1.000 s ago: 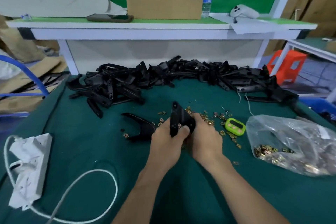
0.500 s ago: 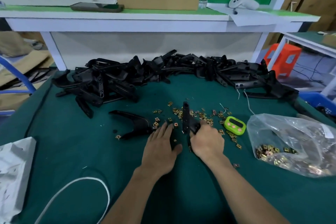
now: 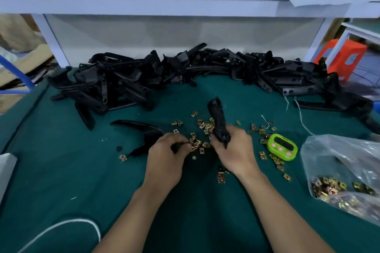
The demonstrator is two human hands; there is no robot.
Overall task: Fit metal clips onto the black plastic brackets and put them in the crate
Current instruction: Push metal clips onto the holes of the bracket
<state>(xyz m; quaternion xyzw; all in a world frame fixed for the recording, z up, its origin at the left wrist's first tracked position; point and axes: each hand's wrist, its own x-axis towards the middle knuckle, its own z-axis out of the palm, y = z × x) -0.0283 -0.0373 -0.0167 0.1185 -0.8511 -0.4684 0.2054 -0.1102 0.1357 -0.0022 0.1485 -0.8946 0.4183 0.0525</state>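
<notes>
My right hand (image 3: 234, 150) grips the lower end of a black plastic bracket (image 3: 218, 119), which stands upright and tilts slightly left. My left hand (image 3: 166, 156) rests on the green cloth with its fingertips pinched at the loose gold metal clips (image 3: 197, 142); whether a clip is held between them is hidden. Another black bracket (image 3: 141, 131) lies flat just left of that hand. A long heap of black brackets (image 3: 185, 74) runs across the back of the table. No crate is in view.
A clear plastic bag (image 3: 345, 172) holding more clips lies at the right. A green timer (image 3: 282, 147) sits beside my right hand. A white cable (image 3: 67, 226) curls at the front left. A white shelf (image 3: 164, 0) carries a cardboard box, a phone and a controller.
My left hand let go of the bracket, dropped to the cloth and curled its fingers at the clips. My right hand kept the bracket upright. The camera tilted down and moved closer.
</notes>
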